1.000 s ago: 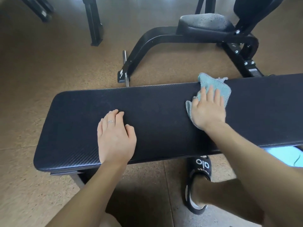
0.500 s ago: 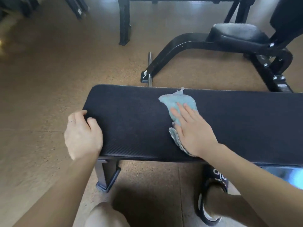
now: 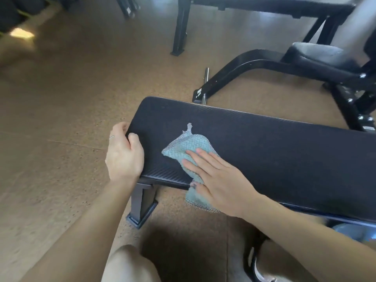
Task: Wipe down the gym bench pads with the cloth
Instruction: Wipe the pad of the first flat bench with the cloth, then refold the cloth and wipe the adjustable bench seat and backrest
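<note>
R hand flat, fingers spread, pressing cloth on pad nr its left end; cloth tail hangs off front edge. L hand grips pad end. Risk: cloth could bunch or slip off edge, missing the corner.

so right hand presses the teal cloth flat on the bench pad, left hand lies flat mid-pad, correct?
Not quite. The head view shows the left hand gripping the end of the bench pad, fingers curled over its edge, not flat mid-pad. The right hand does press the teal cloth flat on the pad.
</note>
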The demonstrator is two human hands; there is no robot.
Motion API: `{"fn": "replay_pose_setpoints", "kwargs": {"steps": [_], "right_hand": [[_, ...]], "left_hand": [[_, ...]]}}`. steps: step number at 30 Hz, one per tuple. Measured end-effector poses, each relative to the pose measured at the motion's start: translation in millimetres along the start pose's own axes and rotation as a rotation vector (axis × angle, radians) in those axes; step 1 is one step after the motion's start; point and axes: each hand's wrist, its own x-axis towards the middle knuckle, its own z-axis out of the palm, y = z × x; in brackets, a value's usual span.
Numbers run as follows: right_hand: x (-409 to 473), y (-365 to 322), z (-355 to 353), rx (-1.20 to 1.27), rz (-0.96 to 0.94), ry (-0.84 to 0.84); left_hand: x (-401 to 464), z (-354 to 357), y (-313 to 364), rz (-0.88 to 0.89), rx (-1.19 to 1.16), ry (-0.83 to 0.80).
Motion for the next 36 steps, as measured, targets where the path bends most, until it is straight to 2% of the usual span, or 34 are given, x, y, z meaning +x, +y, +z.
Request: {"fn": "replay_pose_setpoints", "kwargs": {"steps": [2, 5, 9, 12, 15, 18, 21, 24, 27, 29, 31, 33, 36], "right_hand": [[-1, 2, -1, -0.016, 0.025, -0.019], [10, -3, -5, -0.052, -0.075, -0.049], [54, -26, -11, -0.049, -0.171, -0.02], [93, -52, -12, 0.064, -0.132, 0.019], [131, -72, -16, 0.179, -0.08, 0.018], [160, -93, -20, 0.186, -0.039, 0.008], [170, -101, -21, 0.142, -0.055, 0.067], [162, -100, -14, 0.13, -0.21, 0.123], [143, -84, -12, 0.102, -0.489, 0.156], [134, -71, -21, 0.053, -0.609, 0.043], [129, -61, -50, 0.294, -0.538, -0.213], [133, -44, -95, 0.577, -0.258, -0.439], [144, -1, -165, 0.954, 0.142, -0.398]], "left_hand": [[1, -7, -16, -0.168, -0.026, -0.046], [-3, -11, -31, -0.448, -0.293, -0.118], [1, -8, -32, -0.492, -0.405, -0.106], [5, -8, -37, -0.557, -0.486, -0.138], [8, -12, -39, -0.626, -0.681, -0.248], [13, -22, -39, -0.641, -0.784, -0.304], [20, -33, -43, -0.699, -0.859, -0.329], [26, -40, -44, -0.74, -0.854, -0.304], [28, -52, -25, -0.839, -0.776, -0.249], [32, -64, -8, -0.898, -0.688, -0.253], [38, -74, 17, -0.858, -0.558, -0.294], [46, -84, 56, -0.782, -0.375, -0.378], [67, -96, 133, -0.672, -0.177, -0.564]]}}
